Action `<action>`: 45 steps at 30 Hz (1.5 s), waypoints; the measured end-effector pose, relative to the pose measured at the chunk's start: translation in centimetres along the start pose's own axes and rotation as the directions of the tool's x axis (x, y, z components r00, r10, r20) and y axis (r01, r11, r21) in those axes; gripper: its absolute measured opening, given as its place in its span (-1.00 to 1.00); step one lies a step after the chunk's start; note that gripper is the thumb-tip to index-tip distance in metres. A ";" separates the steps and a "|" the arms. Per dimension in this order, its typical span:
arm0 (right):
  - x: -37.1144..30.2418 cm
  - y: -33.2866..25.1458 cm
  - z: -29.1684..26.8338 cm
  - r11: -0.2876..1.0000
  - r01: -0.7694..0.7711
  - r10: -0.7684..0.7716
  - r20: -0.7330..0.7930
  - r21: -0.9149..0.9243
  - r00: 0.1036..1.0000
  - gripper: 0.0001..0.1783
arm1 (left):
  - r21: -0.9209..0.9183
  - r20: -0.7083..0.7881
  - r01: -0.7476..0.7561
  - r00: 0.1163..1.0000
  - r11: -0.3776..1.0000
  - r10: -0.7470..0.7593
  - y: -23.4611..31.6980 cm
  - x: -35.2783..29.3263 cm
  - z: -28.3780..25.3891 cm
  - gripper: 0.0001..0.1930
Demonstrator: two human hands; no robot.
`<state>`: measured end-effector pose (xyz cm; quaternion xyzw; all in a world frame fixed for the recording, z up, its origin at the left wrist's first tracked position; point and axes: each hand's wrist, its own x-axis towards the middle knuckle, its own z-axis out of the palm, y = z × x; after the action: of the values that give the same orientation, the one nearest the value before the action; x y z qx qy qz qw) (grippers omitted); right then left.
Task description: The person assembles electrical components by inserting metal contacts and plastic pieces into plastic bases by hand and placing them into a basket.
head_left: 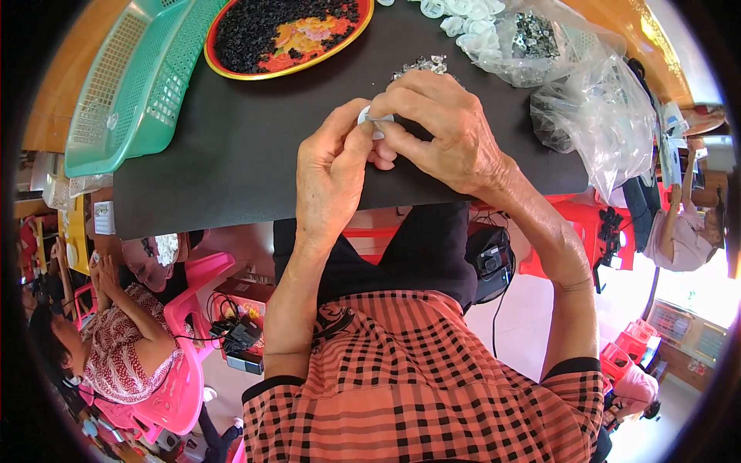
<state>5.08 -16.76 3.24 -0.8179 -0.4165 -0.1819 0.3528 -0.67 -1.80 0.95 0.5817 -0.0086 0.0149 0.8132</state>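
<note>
Over the dark table, my two hands meet around a small white plastic piece (364, 116). My left hand (333, 166) pinches it between thumb and forefinger, with the other fingers curled below. My right hand (440, 127) closes its thumb and fingertips on the piece from the right side. Its exact kind is hard to tell, since fingers cover most of it. Just beyond my right hand lies a small heap of clear and metallic-looking bits (423, 65).
A round red-rimmed tray (266, 76) of small black pieces sits at the far side. At the left stands a green plastic basket (158, 104). Clear plastic bags (590, 100) and translucent white discs (478, 27) lie at the right. A person (131, 339) sits on a pink chair at left.
</note>
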 end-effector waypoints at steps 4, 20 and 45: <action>0.2 0.3 -0.3 0.990 0.103 -0.102 0.016 -0.099 0.995 -0.88 | -0.019 0.004 0.001 1.000 1.000 -0.001 0.1 0.0 0.1 -0.80; 0.5 -0.6 -1.4 0.944 0.221 -0.180 0.177 -0.245 0.967 -0.88 | 0.183 -0.009 -0.058 0.998 0.981 0.060 -0.6 -0.2 0.4 -0.81; -0.3 -0.4 -0.6 0.978 0.084 -0.070 0.074 -0.192 0.995 -0.86 | 0.186 -0.033 -0.062 0.997 0.981 0.069 -0.7 -0.2 0.5 -0.80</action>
<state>4.60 -17.17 3.64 -0.8374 -0.4397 -0.2077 0.2495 -0.82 -2.53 0.45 0.6535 -0.0104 0.0537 0.7549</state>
